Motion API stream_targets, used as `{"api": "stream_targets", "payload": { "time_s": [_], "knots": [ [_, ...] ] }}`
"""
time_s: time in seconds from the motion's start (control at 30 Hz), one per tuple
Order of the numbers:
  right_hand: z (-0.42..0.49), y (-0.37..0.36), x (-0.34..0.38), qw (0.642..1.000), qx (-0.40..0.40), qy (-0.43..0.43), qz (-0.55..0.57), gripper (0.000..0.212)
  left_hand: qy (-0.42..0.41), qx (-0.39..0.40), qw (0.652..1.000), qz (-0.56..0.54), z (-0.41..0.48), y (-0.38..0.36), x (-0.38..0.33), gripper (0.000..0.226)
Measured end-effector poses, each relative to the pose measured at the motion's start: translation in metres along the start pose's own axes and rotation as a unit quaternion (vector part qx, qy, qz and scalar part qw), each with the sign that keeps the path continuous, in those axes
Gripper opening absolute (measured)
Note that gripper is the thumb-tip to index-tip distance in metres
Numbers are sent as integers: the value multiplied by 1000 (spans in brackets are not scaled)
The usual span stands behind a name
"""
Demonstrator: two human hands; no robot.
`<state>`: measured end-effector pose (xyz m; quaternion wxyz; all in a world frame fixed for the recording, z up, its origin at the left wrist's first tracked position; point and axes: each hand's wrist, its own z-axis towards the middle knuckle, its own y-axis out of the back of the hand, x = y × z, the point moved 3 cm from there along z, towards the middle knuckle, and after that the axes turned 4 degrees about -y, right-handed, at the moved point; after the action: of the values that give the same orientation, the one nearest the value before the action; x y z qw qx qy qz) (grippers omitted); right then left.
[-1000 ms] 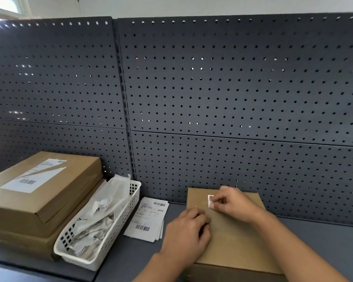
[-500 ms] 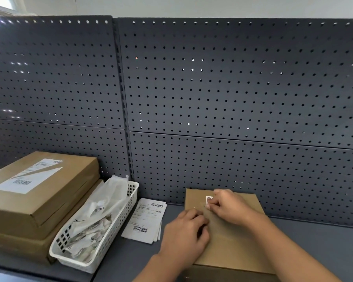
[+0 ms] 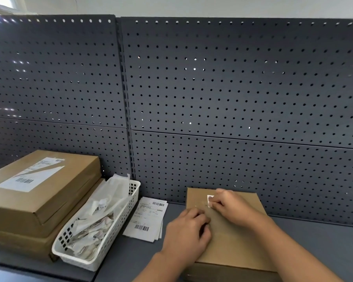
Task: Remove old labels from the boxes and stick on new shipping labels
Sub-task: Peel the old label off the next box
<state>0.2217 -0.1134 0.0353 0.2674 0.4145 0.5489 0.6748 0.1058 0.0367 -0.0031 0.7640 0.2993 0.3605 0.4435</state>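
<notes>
The grey desk [image 3: 334, 241] in front of the pegboard [image 3: 232, 88] is carrying a stack of boxes [image 3: 73, 176] at the far left, the top one wearing a full label [image 3: 31, 176]. The brown box [image 3: 232, 247] being worked on is lying near and right of centre, its top almost bare. So the step in hand is looking like the tail end of stripping.

The white basket [image 3: 75, 259], between the stack and this box, is holding torn paper. The fresh shipping labels [image 3: 147, 218] are waiting just left of the box.

The left hand [image 3: 186, 231] is resting on the lid. The right hand [image 3: 230, 204] is pinching the old label scrap [image 3: 210, 198] at the far left of the lid, fingers clamped on it.

Next, the scrap probably needs a slow, low pull so it is not tearing. It then goes in the basket, and a fresh label comes across.

The left fingers are bent with their tips tucked under, so I cannot tell whether they are holding anything. The box's near edge is running out of frame, the scrap's glued part is hidden under the right fingers, and the print on every label is too small to read.
</notes>
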Motion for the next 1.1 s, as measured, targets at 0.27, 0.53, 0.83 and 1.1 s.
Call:
{"api": "stream_targets", "payload": {
  "time_s": [0.27, 0.53, 0.83, 1.1],
  "knots": [
    [3, 4, 4, 1000, 9, -17, 10, 34, 3, 17, 1000, -17, -1, 2, -2, 34],
    [-2, -2, 7, 998, -51, -16, -33, 33, 10, 30, 999, -13, 0, 4, -2, 34],
    [-9, -3, 13, 996, -63, -36, -43, 26, 14, 26, 1000, -9, -1, 4, -4, 32],
    [-10, 1, 5, 995, -45, -65, 64, 29, 21, 47, 999, -11, 0, 6, -4, 35]
  ]
}}
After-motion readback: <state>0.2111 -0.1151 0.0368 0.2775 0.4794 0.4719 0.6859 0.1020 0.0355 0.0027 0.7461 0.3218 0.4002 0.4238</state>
